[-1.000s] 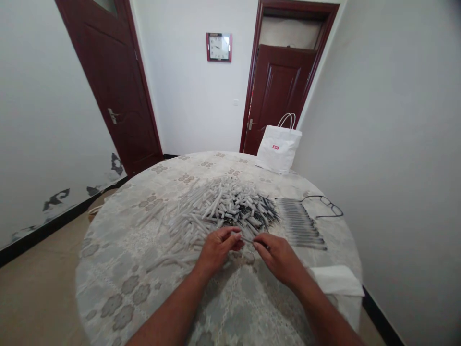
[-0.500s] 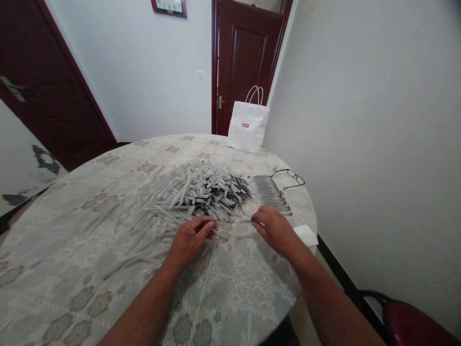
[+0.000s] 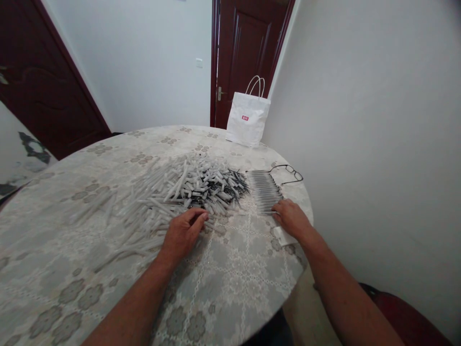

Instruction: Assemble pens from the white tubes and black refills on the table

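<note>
My right hand [image 3: 291,217] is closed on the end of a thin clear pen [image 3: 265,213]. That pen lies at the near end of a neat row of pens [image 3: 264,185] with dark tips, side by side on the cloth. My left hand [image 3: 183,233] rests at the near edge of a loose heap, thumb and fingers pressed together; what they hold, if anything, is hidden. The heap has clear pen barrels [image 3: 144,192], short whitish caps [image 3: 216,180] and dark, thin refills [image 3: 239,185]. A small clear piece [image 3: 217,228] lies just beyond my left fingertips.
A patterned tablecloth [image 3: 230,288] covers the round table. Eyeglasses [image 3: 293,172] lie beyond the pen row, and a folded white paper [image 3: 284,236] is beside my right wrist. A white paper bag [image 3: 248,120] stands at the far edge. A dark red chair [image 3: 406,317] is lower right.
My right hand has moved right with the pen, from in front of the heap to the near end of the row. My left hand has barely moved. The view has tilted down slightly.
</note>
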`<state>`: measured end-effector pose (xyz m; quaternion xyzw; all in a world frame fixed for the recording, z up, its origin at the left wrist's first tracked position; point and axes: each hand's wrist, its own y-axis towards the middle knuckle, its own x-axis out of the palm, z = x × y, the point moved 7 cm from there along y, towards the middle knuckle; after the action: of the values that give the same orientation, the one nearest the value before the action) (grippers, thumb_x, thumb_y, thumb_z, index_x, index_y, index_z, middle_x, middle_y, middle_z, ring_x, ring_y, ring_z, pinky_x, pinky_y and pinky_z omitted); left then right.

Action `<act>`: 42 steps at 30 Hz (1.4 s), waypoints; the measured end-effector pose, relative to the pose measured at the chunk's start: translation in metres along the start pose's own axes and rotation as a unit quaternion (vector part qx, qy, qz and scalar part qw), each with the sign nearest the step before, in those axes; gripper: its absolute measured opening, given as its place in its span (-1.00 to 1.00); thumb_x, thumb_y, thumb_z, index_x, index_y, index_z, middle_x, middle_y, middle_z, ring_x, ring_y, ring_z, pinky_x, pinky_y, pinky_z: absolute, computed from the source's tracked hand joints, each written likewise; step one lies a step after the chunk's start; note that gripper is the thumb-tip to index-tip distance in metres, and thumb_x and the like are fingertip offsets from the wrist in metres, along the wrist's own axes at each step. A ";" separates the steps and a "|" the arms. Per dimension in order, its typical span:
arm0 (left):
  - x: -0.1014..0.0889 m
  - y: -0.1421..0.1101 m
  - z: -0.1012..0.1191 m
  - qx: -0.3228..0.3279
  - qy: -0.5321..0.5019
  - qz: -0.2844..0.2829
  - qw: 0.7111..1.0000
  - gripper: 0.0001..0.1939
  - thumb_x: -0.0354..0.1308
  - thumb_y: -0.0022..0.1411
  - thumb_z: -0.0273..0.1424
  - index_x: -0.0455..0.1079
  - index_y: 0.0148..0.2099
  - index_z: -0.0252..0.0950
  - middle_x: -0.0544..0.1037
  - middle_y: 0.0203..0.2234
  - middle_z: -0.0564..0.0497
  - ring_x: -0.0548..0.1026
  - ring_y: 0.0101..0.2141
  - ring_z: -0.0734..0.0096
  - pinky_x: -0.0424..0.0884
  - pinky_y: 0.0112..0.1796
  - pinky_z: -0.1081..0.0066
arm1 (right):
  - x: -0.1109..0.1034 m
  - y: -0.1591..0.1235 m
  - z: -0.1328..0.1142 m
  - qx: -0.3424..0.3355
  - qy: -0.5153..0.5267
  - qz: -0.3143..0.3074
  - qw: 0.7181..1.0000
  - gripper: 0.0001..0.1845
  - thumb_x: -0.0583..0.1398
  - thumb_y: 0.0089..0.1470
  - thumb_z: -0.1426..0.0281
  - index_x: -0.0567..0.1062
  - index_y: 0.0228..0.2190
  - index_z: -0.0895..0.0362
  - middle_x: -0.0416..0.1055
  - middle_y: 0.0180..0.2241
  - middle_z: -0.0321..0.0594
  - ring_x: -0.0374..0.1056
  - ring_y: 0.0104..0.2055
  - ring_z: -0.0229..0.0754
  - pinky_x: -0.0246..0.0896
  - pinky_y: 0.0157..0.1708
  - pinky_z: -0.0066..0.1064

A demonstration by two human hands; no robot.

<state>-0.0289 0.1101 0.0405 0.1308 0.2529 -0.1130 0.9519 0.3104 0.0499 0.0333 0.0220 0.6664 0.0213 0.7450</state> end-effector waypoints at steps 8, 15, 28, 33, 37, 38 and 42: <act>-0.005 0.000 -0.009 -0.004 0.005 0.023 1.000 -0.66 0.09 0.30 -0.13 0.54 -0.12 -0.24 0.61 -0.45 0.03 0.56 -0.42 0.31 0.39 -0.33 0.42 | 0.008 0.006 -0.002 0.000 -0.007 -0.001 1.000 -0.81 0.16 0.24 0.37 0.59 -0.27 0.10 0.50 -0.26 -0.11 0.35 -0.12 -0.07 0.11 -0.15 -0.37; -0.005 0.000 -0.006 0.015 0.020 0.027 0.999 -0.68 0.08 0.31 -0.15 0.54 -0.16 -0.25 0.59 -0.47 0.03 0.55 -0.41 0.32 0.39 -0.32 0.41 | 0.011 0.005 0.002 0.025 -0.016 -0.003 1.000 -0.79 0.15 0.25 0.32 0.57 -0.26 0.13 0.49 -0.25 -0.08 0.35 -0.13 -0.06 0.10 -0.17 -0.37; -0.012 0.001 -0.007 0.031 0.046 0.074 0.996 -0.72 0.07 0.34 -0.21 0.54 -0.17 -0.24 0.62 -0.43 0.03 0.55 -0.39 0.34 0.38 -0.29 0.40 | -0.038 0.016 -0.062 -0.019 0.036 0.081 0.996 -0.78 0.11 0.30 0.34 0.55 -0.24 0.13 0.48 -0.24 -0.10 0.34 -0.13 -0.08 0.11 -0.12 -0.37; -0.012 0.001 -0.009 0.041 0.050 0.083 0.994 -0.73 0.07 0.35 -0.23 0.55 -0.16 -0.23 0.64 -0.37 0.02 0.56 -0.37 0.34 0.38 -0.29 0.40 | -0.040 0.044 -0.099 -0.016 0.069 0.022 0.997 -0.82 0.16 0.24 0.34 0.55 -0.19 0.11 0.52 -0.20 -0.10 0.39 -0.12 -0.07 0.11 -0.18 -0.37; -0.014 0.000 -0.006 0.045 0.052 0.088 0.994 -0.75 0.08 0.35 -0.26 0.55 -0.17 -0.23 0.64 -0.37 0.01 0.55 -0.38 0.34 0.38 -0.28 0.40 | -0.037 0.065 -0.113 -0.006 0.086 0.005 0.996 -0.82 0.17 0.21 0.35 0.55 -0.18 0.08 0.54 -0.18 -0.11 0.42 -0.14 -0.08 0.12 -0.24 -0.37; -0.014 0.000 -0.005 0.046 0.053 0.088 0.994 -0.76 0.08 0.34 -0.27 0.55 -0.17 -0.24 0.64 -0.36 0.01 0.55 -0.38 0.35 0.38 -0.27 0.40 | -0.036 0.068 -0.116 -0.006 0.094 0.011 0.995 -0.81 0.16 0.21 0.36 0.55 -0.17 0.08 0.54 -0.18 -0.12 0.42 -0.14 -0.08 0.12 -0.22 -0.38; -0.013 -0.001 -0.004 0.053 0.058 0.087 0.993 -0.77 0.08 0.34 -0.29 0.54 -0.18 -0.24 0.64 -0.35 0.00 0.55 -0.37 0.35 0.38 -0.27 0.40 | -0.026 0.069 -0.126 -0.017 0.119 0.052 0.991 -0.78 0.15 0.21 0.41 0.52 -0.12 0.10 0.50 -0.14 -0.11 0.40 -0.08 -0.11 0.16 -0.13 -0.41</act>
<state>-0.0418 0.1124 0.0438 0.2091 0.2885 -0.0352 0.9337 0.1820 0.1175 0.0494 0.0418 0.7481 0.0738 0.6581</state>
